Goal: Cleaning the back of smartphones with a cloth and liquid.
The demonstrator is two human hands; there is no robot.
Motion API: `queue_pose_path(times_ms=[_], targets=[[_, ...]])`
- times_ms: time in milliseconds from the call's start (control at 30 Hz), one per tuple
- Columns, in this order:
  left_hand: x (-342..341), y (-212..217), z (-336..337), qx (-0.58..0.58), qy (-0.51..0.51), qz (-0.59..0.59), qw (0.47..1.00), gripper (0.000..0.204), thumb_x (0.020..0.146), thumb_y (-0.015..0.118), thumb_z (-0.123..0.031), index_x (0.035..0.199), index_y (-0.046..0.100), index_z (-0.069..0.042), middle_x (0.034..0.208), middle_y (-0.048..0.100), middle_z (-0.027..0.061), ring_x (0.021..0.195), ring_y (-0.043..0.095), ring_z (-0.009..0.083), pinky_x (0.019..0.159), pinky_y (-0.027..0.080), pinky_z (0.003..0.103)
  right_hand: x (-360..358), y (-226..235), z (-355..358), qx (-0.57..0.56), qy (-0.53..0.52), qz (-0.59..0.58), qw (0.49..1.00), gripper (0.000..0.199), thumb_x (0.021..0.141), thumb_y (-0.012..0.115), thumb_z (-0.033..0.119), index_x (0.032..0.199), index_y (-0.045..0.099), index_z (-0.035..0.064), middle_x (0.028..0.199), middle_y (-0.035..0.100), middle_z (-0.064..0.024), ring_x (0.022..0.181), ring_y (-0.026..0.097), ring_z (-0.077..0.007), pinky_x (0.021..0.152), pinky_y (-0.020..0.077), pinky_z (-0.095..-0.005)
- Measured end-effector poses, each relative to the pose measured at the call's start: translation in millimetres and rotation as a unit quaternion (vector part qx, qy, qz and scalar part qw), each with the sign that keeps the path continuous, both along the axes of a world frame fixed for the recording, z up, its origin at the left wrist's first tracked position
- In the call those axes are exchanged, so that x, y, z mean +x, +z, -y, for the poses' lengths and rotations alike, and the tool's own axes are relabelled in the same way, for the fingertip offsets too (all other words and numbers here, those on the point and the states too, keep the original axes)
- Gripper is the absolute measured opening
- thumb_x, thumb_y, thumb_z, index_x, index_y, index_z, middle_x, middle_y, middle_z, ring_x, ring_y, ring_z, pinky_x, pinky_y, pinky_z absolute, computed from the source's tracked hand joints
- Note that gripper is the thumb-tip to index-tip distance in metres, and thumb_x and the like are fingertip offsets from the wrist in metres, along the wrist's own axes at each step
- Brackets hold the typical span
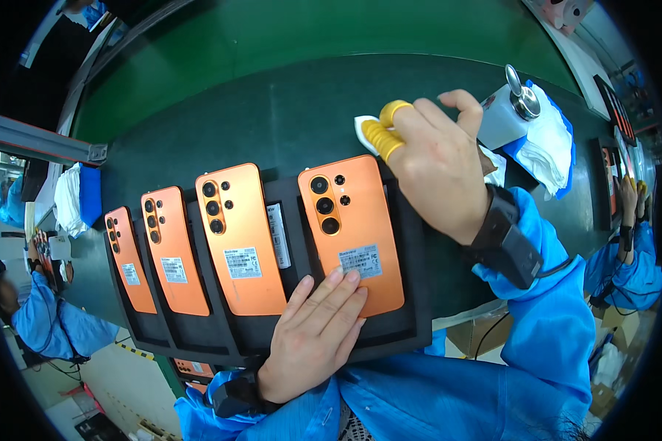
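My left hand (312, 334) lies with its fingers stretched out on the lower part of an orange smartphone (357, 220), touching near the label on its back. The phone sits camera side up at the right end of a black slotted tray (412, 323). My right hand (438, 169) is raised just beyond the phone's upper right corner, yellow cots on two fingers. Those fingers pinch a small white wipe (363, 135). To the left, several more orange phones lie in the tray, among them one phone (246, 220) beside a labelled slot.
At the right stand a white pump bottle (504, 117) and a stack of white cloths (548, 140) in a blue holder. More white cloths (68, 198) are at the far left. Co-workers in blue sit at both sides. A cardboard box (482, 334) is below the table edge.
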State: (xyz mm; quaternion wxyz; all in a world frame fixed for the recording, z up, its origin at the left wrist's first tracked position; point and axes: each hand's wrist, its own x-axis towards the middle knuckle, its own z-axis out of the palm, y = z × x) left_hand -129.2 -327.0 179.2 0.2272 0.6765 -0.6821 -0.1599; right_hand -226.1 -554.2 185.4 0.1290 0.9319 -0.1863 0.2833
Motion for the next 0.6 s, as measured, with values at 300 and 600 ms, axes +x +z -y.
queue_pose_path(times_ms=[300, 600], targets=[[2, 1, 1, -0.004, -0.001, -0.004, 1.0, 0.039, 0.077, 0.072, -0.013, 0.115, 0.065, -0.006, 0.128, 0.059, 0.0118, 0.124, 0.052, 0.0253, 0.109, 0.031, 0.043, -4, 5, -42, 0.038, 0.051, -0.071, 0.995, 0.014, 0.065, 0.067, 0.01, 0.078, 0.073, 0.0075, 0.088, 0.057, 0.0017, 0.083, 0.052, -0.0153, 0.093, 0.0283, -0.0473], [1, 0, 1, -0.009, -0.001, -0.001, 1.0, 0.041, 0.076, 0.073, -0.014, 0.116, 0.065, -0.007, 0.127, 0.059, 0.0111, 0.124, 0.052, 0.0244, 0.109, 0.031, 0.042, -12, -7, -57, 0.098, 0.086, -0.033, 0.991, 0.025, 0.063, 0.064, 0.007, 0.087, 0.073, 0.0071, 0.087, 0.058, 0.0027, 0.079, 0.054, -0.0151, 0.091, 0.0287, -0.0449]])
